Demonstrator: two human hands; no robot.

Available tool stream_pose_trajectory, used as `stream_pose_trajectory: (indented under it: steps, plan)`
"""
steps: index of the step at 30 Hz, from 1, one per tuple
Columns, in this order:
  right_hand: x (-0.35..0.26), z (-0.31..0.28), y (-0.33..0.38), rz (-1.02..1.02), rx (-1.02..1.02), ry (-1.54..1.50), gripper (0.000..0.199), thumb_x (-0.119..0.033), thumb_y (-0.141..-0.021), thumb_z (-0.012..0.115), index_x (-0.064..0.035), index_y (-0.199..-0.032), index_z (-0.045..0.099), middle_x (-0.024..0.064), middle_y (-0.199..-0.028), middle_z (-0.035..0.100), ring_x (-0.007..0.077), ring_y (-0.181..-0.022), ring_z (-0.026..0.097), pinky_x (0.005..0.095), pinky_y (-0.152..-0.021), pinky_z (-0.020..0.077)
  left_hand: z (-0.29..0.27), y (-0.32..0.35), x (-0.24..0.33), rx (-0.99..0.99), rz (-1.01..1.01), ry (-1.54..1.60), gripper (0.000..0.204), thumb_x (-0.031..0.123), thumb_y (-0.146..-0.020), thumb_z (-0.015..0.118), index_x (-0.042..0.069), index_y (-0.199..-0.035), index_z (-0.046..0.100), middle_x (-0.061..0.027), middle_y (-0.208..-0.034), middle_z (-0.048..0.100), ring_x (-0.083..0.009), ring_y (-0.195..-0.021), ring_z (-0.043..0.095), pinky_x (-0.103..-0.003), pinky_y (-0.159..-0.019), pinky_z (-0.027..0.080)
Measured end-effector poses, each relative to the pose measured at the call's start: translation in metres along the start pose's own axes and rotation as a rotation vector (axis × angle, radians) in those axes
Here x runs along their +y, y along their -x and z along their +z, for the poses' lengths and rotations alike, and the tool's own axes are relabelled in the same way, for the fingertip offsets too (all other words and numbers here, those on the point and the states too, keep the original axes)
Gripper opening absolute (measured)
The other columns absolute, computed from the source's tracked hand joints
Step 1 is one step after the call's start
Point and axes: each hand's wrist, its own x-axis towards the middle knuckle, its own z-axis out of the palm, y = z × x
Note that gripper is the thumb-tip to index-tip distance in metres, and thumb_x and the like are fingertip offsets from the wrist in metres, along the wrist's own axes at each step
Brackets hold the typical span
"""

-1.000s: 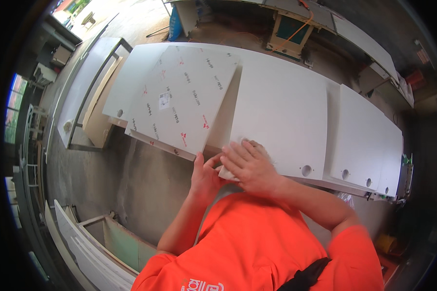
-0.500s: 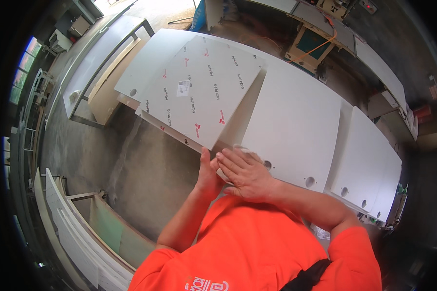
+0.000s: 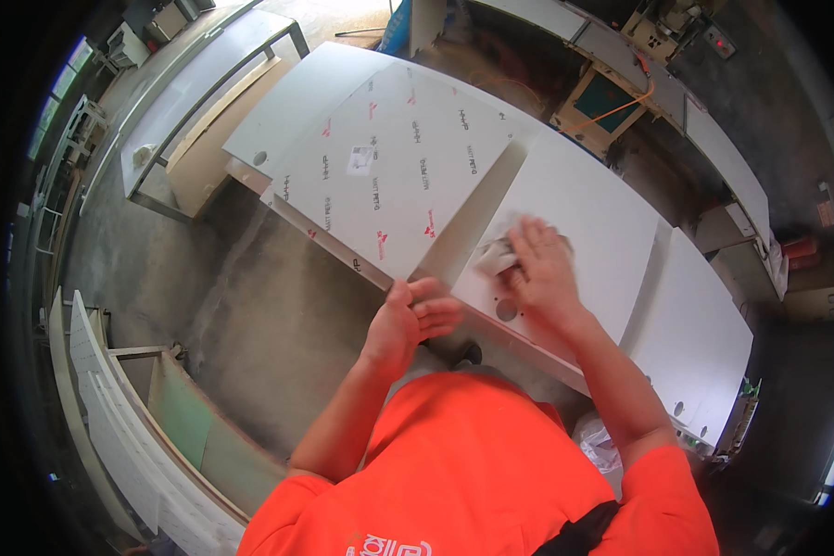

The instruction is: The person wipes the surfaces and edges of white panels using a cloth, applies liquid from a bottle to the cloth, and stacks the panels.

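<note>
1. left hand (image 3: 408, 320) sits at the near corner of the film-covered board (image 3: 389, 167), grip clamped on its edge, fingers curled over the top. the board lies tilted across the stack, running off toward 11 o'clock.
2. right hand (image 3: 539, 269) lies flat on the plain white panel (image 3: 584, 218), grip pressed together on a small grey rag (image 3: 497, 257). the rag is just at 9 o'clock of the palm, close to the round hole (image 3: 507, 309) in the panel.
3. risk: the film board overhangs the concrete floor (image 3: 250, 315) at its near side w/ only one hand on it. if that hold slackens it could slide off & chip a corner.
4. risk: left fingers are right at the seam btwn board & panel. if the board shifts they could get pinched.
5. risk: rag is bunched small under the fingers. grit caught in it could scratch the white face, and it could snag on the hole's rim.
6. risk: hard lean on the panel could rock it, as its near edge looks unsupported. can't tell what's under it.
</note>
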Motion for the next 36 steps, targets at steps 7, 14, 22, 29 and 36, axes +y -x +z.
stream_pose_trajectory:
  steps: [7, 14, 22, 29, 36]
  plan:
    - [0.005, -0.050, 0.014, 0.499, 0.012, 0.056, 0.054, -0.022, -0.096, 0.057, -0.0095, -0.148, 0.059, 0.0249, -0.157, 0.050, 0.0456, -0.148, 0.043, 0.0638, -0.123, 0.0251, -0.011, -0.010, -0.048, 0.083, 0.164, -0.212, 0.055, 0.022, -0.107, 0.065, 0.004, -0.155, 0.045, -0.0137, -0.107, 0.076, -0.0203, -0.088, 0.076, -0.031, -0.075, 0.061]
    - [0.062, -0.036, 0.083, 0.532, 0.299, 0.007, 0.053, -0.022, -0.095, 0.057, -0.0087, -0.147, 0.060, 0.0228, -0.160, 0.047, 0.0433, -0.151, 0.039, 0.0645, -0.125, 0.0230, 0.037, -0.031, -0.032, 0.056, 0.260, -0.559, 0.055, 0.018, -0.104, 0.067, 0.000, -0.154, 0.050, -0.0075, -0.088, 0.073, -0.0136, -0.070, 0.070, -0.026, -0.061, 0.054]
    - [0.018, -0.045, 0.082, 0.859, 0.323, -0.127, 0.048, -0.019, -0.097, 0.054, -0.0073, -0.142, 0.065, 0.0143, -0.161, 0.050, 0.0355, -0.152, 0.039, 0.0615, -0.123, 0.0265, 0.032, -0.030, -0.029, 0.152, 0.267, -0.490, 0.036, 0.015, -0.105, 0.065, -0.003, -0.136, 0.064, -0.0084, -0.086, 0.074, -0.0153, -0.065, 0.071, -0.025, -0.055, 0.055]
    - [-0.007, -0.032, 0.083, 0.805, 0.622, -0.614, 0.045, -0.009, -0.099, 0.048, -0.0009, -0.140, 0.063, 0.0226, -0.152, 0.056, 0.0326, -0.139, 0.056, 0.0492, -0.114, 0.0436, 0.067, 0.002, -0.001, 0.135, 0.672, -0.264, 0.028, 0.008, -0.097, 0.076, -0.002, -0.121, 0.064, -0.0035, -0.101, 0.070, -0.0088, -0.086, 0.064, -0.026, -0.076, 0.053]
    - [-0.021, -0.151, 0.026, 0.865, 0.866, -1.847, 0.035, -0.018, -0.110, 0.043, 0.0041, -0.131, 0.060, 0.0172, -0.126, 0.070, 0.0334, -0.111, 0.071, 0.0444, -0.094, 0.0596, 0.163, 0.062, 0.060, -0.101, 1.474, -0.802, 0.033, 0.005, -0.087, 0.081, -0.004, -0.115, 0.065, -0.0200, -0.116, 0.075, -0.0259, -0.101, 0.076, -0.032, -0.085, 0.060]
